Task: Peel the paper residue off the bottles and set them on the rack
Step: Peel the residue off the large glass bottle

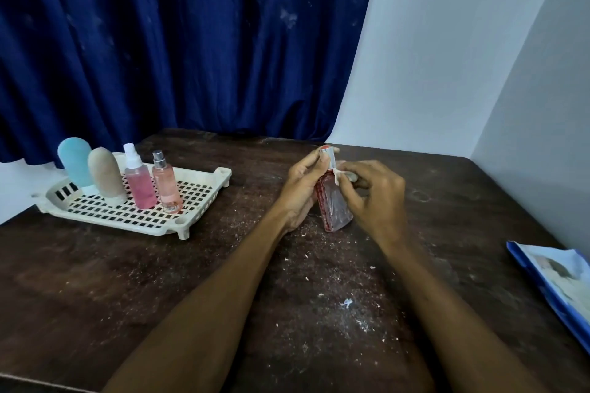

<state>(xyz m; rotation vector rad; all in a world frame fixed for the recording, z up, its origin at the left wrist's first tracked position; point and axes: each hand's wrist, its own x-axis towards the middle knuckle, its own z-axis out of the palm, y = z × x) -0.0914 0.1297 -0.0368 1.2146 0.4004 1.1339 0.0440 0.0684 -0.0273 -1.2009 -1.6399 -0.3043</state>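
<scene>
The right hand [367, 198] pinches a strip of white paper residue [338, 173] between thumb and fingertips, at the shoulder of a small red bottle [335, 209]. The left hand [301, 190] curls around the bottle's upper part and cap, holding it tilted just above the dark table [159, 281], near the middle and towards the far edge. The bottle looks flat-sided, stiff and light, with smooth clear walls that are likely slippery. A firm hold on its narrow edges or neck seems best. The paper looks thin and apt to tear, so a grip close to where it meets the bottle would suit. To the left sits one white slotted rack [220, 175], holding four bottles upright in a row: a blue tube [75, 159], a beige tube [105, 175], a pink spray bottle [139, 183] and a peach spray bottle [166, 187]. That makes five bottles in all, one in hand. Pale paper flecks [346, 303] scatter the table. A blue-edged packet [558, 277] lies at the near right.
</scene>
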